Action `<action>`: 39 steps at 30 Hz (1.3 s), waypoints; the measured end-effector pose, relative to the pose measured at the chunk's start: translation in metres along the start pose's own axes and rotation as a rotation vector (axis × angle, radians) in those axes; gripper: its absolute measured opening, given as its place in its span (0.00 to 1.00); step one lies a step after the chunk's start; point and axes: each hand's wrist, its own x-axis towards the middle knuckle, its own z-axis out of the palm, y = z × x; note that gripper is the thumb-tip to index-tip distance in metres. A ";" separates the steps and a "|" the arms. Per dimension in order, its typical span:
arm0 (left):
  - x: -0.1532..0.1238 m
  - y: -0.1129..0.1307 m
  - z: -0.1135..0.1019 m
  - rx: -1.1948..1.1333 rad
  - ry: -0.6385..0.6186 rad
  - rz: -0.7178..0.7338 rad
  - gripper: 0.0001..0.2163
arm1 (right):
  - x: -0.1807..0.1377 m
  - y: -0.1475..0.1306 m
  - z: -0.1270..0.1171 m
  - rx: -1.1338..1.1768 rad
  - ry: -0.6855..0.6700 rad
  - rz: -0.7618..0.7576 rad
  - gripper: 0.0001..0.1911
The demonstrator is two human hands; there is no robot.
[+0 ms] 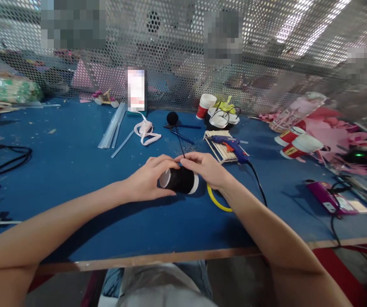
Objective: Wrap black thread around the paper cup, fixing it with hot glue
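A black paper cup (180,180) with a white rim lies on its side on the blue table, held between both hands. My left hand (148,179) wraps round its open end. My right hand (207,168) grips the other end and pinches a thin black stick (180,145) that rises from the cup's top. A yellow ring (217,202) lies on the table just under my right wrist.
A blue glue gun (231,145) rests on a stack of wooden sticks behind my right hand, its black cord trailing right. Red paper cups (294,143), a white ribbon (145,132), clear glue sticks (113,128), a black pom-pom (172,118) and a purple device (329,198) lie around. A perforated metal screen (177,55) closes the back.
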 end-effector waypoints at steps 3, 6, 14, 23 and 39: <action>0.001 -0.002 0.000 -0.071 0.002 -0.033 0.25 | -0.001 0.001 -0.002 0.054 0.091 -0.029 0.12; 0.002 -0.006 0.000 -0.167 0.011 -0.125 0.25 | -0.001 0.000 -0.009 0.060 0.208 -0.064 0.10; 0.002 -0.013 0.003 -0.428 -0.028 -0.312 0.21 | -0.006 -0.003 -0.021 0.120 0.191 -0.029 0.12; 0.001 -0.017 0.005 -0.438 -0.042 -0.302 0.20 | -0.003 0.000 -0.024 -0.057 0.282 -0.037 0.14; 0.000 -0.010 0.004 -0.241 -0.029 -0.135 0.25 | -0.005 0.006 -0.019 -0.303 0.212 -0.090 0.17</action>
